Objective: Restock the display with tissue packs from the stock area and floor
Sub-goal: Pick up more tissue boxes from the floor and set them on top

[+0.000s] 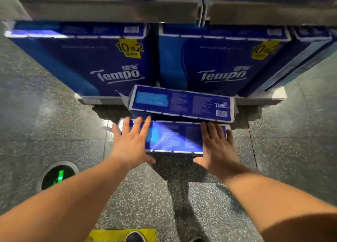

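Standing on the bottom shelf (255,101) of the display: two big blue packs (113,59), reading "Tempo" with yellow "10" stickers. Lying on the speckled floor (45,114) just in front: a flat tissue pack (173,138), a second one (182,103) tilting above it against the shelf edge. Reaching down with left hand (130,143) and right hand (216,147), both spread open, flanking the lower pack's ends, gripping nothing yet. Probably risking a slip on glossy wrap, or knocking the leaning pack off.

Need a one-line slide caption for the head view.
Both open hands, left hand and right hand, reach for the nearer floor tissue pack below a stocked Tempo display shelf.
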Action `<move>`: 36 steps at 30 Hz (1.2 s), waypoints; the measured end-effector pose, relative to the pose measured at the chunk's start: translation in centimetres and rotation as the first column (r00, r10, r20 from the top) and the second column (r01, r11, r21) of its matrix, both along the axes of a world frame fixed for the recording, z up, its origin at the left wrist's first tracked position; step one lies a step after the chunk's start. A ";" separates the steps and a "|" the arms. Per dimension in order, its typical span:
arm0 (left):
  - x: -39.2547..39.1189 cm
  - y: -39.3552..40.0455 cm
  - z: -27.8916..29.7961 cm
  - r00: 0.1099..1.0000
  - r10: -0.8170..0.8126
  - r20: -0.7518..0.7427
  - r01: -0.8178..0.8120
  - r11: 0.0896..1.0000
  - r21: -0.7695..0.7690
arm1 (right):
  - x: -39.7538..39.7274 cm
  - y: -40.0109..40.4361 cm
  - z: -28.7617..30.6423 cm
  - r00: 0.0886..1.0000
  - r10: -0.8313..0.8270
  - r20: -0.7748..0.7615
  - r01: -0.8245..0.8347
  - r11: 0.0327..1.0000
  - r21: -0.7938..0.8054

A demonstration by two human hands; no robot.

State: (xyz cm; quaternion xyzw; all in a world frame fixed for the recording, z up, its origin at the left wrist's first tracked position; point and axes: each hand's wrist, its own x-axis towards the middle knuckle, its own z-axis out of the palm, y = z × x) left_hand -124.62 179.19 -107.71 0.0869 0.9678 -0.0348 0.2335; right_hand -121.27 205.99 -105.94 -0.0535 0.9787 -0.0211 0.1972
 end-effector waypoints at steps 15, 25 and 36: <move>-0.1 -1.1 3.4 0.997 -0.064 -0.051 0.068 0.993 0.101 | -0.7 -1.7 2.8 1.000 -0.015 0.001 0.015 1.000 0.023; 4.0 -4.9 22.7 0.967 -0.101 -0.234 0.133 0.983 0.128 | 3.3 -3.7 23.4 0.998 0.010 -0.056 -0.008 0.999 0.041; 17.6 -4.5 56.5 0.892 -0.140 -0.430 0.199 0.975 0.095 | 17.7 -2.6 56.4 0.966 0.025 -0.258 -0.018 0.999 0.026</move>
